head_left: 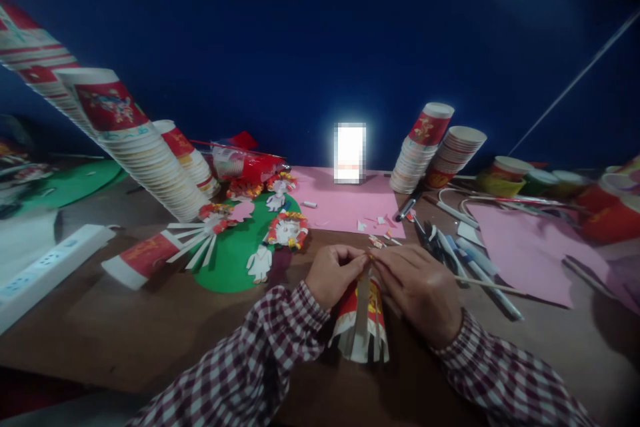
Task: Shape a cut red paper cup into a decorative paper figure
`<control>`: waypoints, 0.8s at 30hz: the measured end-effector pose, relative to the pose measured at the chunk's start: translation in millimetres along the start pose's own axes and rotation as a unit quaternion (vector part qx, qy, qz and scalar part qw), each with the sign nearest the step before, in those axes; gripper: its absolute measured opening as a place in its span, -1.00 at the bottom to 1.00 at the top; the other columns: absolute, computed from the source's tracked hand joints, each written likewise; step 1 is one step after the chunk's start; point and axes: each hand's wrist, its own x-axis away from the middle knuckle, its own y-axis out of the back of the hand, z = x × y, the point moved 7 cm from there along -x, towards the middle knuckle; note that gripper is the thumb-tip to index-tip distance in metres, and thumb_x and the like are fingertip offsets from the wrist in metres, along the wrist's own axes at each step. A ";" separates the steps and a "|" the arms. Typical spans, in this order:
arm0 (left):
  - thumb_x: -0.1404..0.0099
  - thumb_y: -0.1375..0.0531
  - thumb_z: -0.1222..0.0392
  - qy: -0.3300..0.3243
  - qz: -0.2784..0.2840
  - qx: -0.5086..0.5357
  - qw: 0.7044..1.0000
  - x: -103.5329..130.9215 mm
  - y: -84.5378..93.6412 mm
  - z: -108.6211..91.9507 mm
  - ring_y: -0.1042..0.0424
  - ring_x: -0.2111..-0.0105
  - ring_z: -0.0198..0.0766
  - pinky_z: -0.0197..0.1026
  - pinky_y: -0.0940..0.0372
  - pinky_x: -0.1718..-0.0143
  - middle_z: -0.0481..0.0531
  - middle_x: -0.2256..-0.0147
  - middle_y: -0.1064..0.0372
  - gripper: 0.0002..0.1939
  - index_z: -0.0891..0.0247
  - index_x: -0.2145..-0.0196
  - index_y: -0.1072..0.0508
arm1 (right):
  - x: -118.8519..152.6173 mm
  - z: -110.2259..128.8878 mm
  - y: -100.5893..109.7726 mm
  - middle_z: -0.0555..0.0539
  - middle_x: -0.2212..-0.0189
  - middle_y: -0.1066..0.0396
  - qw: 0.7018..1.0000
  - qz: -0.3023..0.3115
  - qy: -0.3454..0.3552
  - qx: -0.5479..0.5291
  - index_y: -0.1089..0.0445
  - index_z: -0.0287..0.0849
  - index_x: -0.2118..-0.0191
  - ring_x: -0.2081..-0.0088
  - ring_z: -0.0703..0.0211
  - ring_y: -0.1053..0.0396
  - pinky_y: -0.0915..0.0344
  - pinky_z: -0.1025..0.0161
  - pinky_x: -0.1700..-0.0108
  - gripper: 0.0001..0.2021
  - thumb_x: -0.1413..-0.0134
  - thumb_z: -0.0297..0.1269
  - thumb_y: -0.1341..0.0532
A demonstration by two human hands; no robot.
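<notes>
A red and gold paper cup [349, 310] with its wall cut into strips lies low in front of me, its white strip ends pointing toward me. My left hand [336, 275] is closed in a pinch at the far end of the cup. Beside it my right hand [421, 285] is closed too, its fingertips meeting the left ones around a strip of the cup. The exact spot they pinch is partly hidden by the fingers. Left of my hands, a white paper figure [259, 263] and a round paper-strip ornament [288, 230] lie on green card [220, 273].
Tall stacks of paper cups lean at the left [145, 147] and stand at the back right [421, 147]. A white power strip [55, 267] is at far left. Pens [483, 273] and pink paper [530, 247] lie right. A bright blurred screen [350, 152] stands at the back.
</notes>
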 end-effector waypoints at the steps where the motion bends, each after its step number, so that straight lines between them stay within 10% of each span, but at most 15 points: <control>1: 0.02 -0.23 0.14 -0.002 -0.001 0.003 1.000 -0.2 0.0 0.0 -0.22 0.59 -0.40 -0.35 -0.12 0.53 -0.03 0.60 -0.35 -0.81 0.37 0.55 -0.47 | 0.0 0.2 0.5 -0.09 0.26 -0.41 1.000 -0.002 0.000 0.001 -0.37 -0.19 0.18 0.20 0.17 -0.30 -0.23 0.20 0.10 -0.79 -0.07 -0.35 -0.08; 24: -0.05 -0.20 0.08 0.007 0.062 0.044 0.997 -2.7 -2.0 9.8 -0.35 0.46 -0.34 -0.32 -0.22 0.36 0.07 0.43 -0.47 -0.70 0.36 0.34 -0.52 | 1.0 2.2 2.0 -0.07 0.29 -0.41 1.000 -0.004 0.010 0.011 -0.39 -0.19 0.22 0.22 0.18 -0.27 -0.22 0.22 0.12 -0.80 -0.04 -0.40 -0.08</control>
